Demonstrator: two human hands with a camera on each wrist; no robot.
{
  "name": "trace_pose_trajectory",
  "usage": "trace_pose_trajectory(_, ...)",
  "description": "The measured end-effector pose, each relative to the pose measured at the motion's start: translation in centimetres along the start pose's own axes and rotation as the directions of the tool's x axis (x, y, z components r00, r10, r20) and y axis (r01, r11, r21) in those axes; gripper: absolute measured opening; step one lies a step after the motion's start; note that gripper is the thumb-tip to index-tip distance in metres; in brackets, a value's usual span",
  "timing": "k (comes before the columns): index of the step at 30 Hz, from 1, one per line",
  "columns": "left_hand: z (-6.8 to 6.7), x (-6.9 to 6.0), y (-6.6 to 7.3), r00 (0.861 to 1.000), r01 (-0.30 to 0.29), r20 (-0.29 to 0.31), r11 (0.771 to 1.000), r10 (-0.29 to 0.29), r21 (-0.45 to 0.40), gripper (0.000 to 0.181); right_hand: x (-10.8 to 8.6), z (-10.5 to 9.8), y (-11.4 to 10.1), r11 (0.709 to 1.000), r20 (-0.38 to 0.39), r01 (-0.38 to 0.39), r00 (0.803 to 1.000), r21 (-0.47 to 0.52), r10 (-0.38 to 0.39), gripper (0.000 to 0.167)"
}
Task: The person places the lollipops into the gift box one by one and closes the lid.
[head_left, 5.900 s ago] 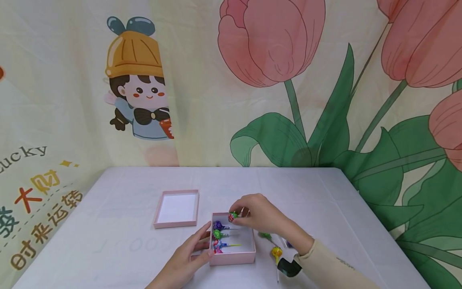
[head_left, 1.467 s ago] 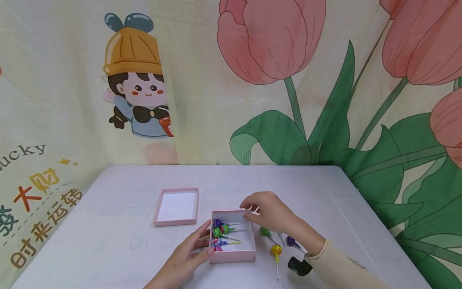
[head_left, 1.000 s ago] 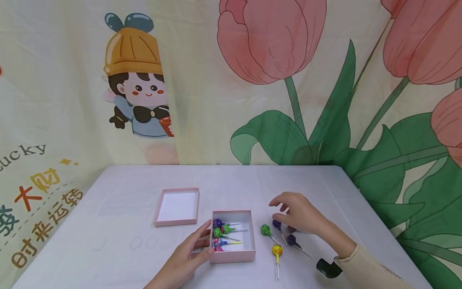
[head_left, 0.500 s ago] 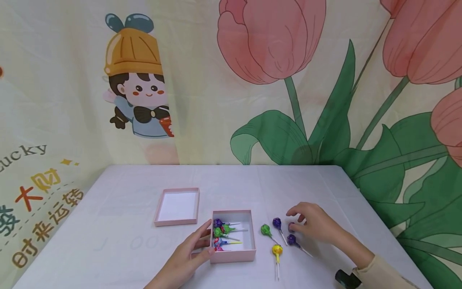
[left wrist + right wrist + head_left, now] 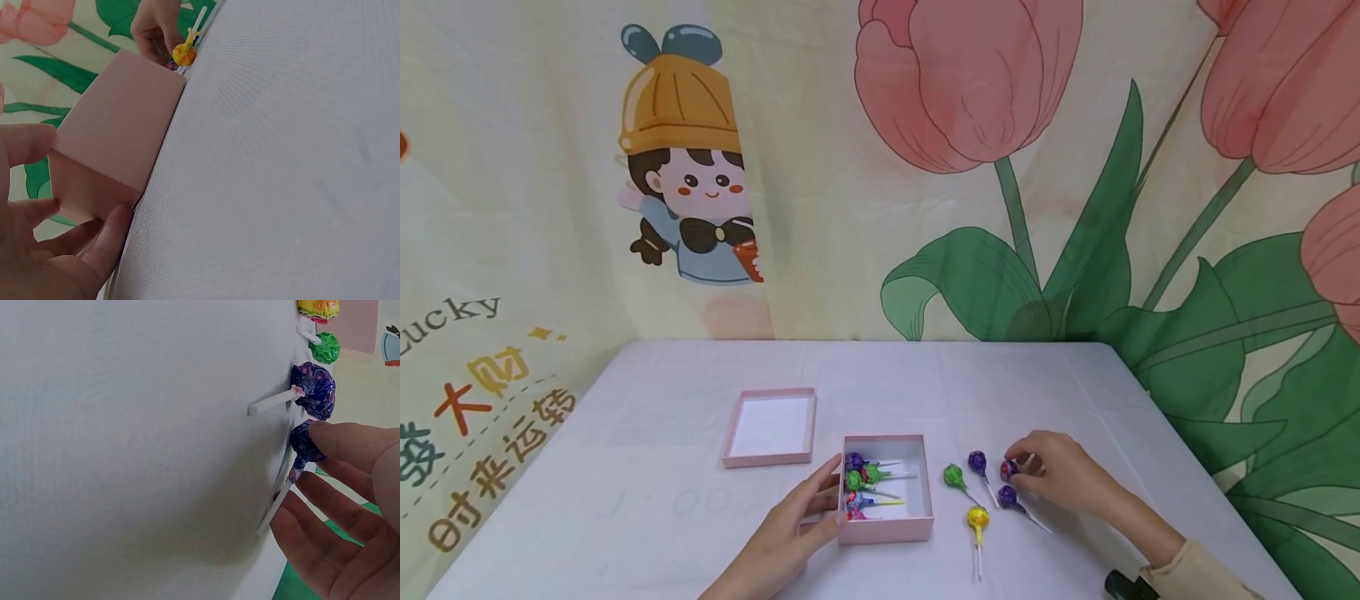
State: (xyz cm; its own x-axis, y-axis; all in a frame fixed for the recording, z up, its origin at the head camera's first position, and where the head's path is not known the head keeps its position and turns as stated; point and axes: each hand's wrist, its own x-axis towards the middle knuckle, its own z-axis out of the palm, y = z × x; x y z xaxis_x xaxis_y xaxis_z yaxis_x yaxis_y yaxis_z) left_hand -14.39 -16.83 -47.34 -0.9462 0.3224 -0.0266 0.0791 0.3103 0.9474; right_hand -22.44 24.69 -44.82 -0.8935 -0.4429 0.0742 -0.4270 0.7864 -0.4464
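An uncovered pink box (image 5: 887, 532) stands on the table with several wrapped lollipops inside, heads toward its left wall. My left hand (image 5: 793, 525) holds the box at its left end, with the thumb near the front corner. To the right, my right hand (image 5: 1071, 475) pinches the head of a dark purple lollipop (image 5: 304, 442) between thumb and forefinger. The lollipop's stick slants down toward the tabletop. Around this hand lie a purple lollipop (image 5: 977, 463), another purple lollipop (image 5: 1007, 497), a green lollipop (image 5: 953, 476) and a yellow lollipop (image 5: 977, 518).
A shallow pink lid (image 5: 769, 459), white inside, lies behind and to the left of the box. White cloth covers the table (image 5: 647, 467). Behind the table hangs a backdrop (image 5: 812, 208) printed with tulips and a cartoon figure.
A red-green lollipop, earlier in my right hand, now lies in the box. That hand has moved right to the loose lollipops and taken hold of a dark purple one. The left hand stays.
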Motion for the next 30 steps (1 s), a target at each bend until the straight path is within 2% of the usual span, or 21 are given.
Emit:
trace_pose_trajectory(8,0.0,0.0,0.0,1.0,-0.022,0.002,1.0,0.022,0.005,0.073,-0.1,0.2,0.3,1.0,-0.007,0.001,1.0,0.001,-0.001,0.021)
trace_pose_trajectory(16,0.0,-0.2,0.2,1.0,-0.01,0.002,1.0,0.01,-0.006,0.073,0.0,0.4,0.3,1.0,-0.003,-0.015,1.0,-0.016,0.015,0.02)
trace_pose_trajectory(30,0.1,-0.3,0.3,1.0,-0.017,-0.002,1.0,0.017,-0.01,0.074,0.2,0.0,-0.8,0.998,0.044,-0.04,0.998,-0.047,0.042,0.018)
